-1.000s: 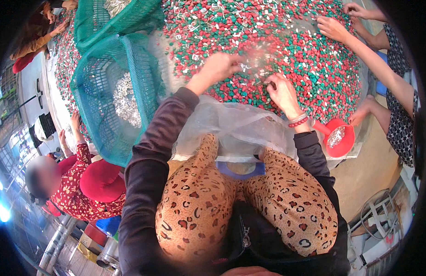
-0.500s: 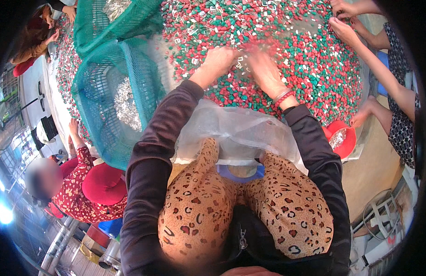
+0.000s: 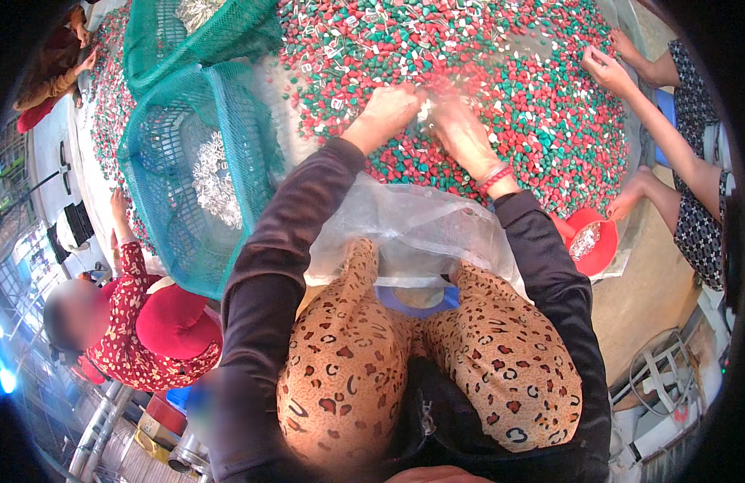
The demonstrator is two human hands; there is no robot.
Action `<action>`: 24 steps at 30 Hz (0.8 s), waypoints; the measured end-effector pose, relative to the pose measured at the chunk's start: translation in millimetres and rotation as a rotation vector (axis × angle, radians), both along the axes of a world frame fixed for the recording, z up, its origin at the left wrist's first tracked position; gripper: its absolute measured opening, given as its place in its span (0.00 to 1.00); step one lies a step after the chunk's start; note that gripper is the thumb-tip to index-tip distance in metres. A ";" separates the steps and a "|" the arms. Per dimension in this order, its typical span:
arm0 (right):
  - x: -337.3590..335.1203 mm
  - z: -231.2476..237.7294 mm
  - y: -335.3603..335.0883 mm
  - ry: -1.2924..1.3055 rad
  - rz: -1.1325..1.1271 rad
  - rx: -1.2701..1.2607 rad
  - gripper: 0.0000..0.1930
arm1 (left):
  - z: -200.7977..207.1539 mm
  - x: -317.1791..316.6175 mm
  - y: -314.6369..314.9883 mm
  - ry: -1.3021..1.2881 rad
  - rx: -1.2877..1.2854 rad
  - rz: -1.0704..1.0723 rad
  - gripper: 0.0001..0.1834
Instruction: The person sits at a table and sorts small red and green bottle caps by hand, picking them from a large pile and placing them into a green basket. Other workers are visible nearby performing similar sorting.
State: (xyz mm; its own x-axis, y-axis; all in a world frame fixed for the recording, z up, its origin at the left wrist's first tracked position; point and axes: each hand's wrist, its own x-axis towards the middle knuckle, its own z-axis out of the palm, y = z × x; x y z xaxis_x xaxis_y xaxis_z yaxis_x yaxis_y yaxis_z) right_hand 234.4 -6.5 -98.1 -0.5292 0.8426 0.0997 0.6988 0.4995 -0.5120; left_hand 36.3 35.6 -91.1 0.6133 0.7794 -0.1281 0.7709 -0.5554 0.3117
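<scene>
My left hand (image 3: 393, 109) is over a wide spread of small red, green and white pieces (image 3: 541, 133). Its fingers are pinched together, and whatever they hold is too small to make out. Beside it, my right hand (image 3: 463, 133) has a red bracelet at the wrist. Motion smears its fingertips, and a reddish blur lies just beyond them. A small white piece (image 3: 423, 111) shows between the two hands. Pale hook-like bits lie mixed among the coloured pieces around my fingers.
A teal basket lined with green netting (image 3: 175, 177) holds a heap of clear pieces (image 3: 216, 181) at left; another netted container (image 3: 151, 56) stands beyond. Near my right forearm is a red scoop (image 3: 604, 245) with similar pieces. Co-workers' hands (image 3: 610, 72) reach in from both sides.
My hands have come slightly closer together at nearly the same spot. At the right, a co-worker's hands have moved apart. The whole view has shifted slightly.
</scene>
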 end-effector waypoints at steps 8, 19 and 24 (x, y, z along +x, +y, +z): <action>-4.4 1.5 -2.5 -0.046 0.017 -0.030 0.14 | 4.3 -9.4 8.0 -0.218 -0.072 0.118 0.14; 30.8 42.2 4.8 0.444 -0.593 -0.463 0.08 | 13.8 8.4 19.6 -0.065 -0.187 0.097 0.09; 45.0 59.6 8.4 0.466 -0.632 -0.516 0.25 | 42.3 -12.9 15.6 -0.981 -1.020 0.463 0.08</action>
State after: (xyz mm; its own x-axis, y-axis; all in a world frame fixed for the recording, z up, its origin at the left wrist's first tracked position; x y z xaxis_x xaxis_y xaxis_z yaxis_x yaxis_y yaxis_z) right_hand 279.4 1.9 -38.5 0.0412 0.9593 -0.2794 0.4318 -0.2693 -0.8608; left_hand 23.4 51.1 -48.8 0.5051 0.7552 -0.4179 0.0709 0.4462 0.8921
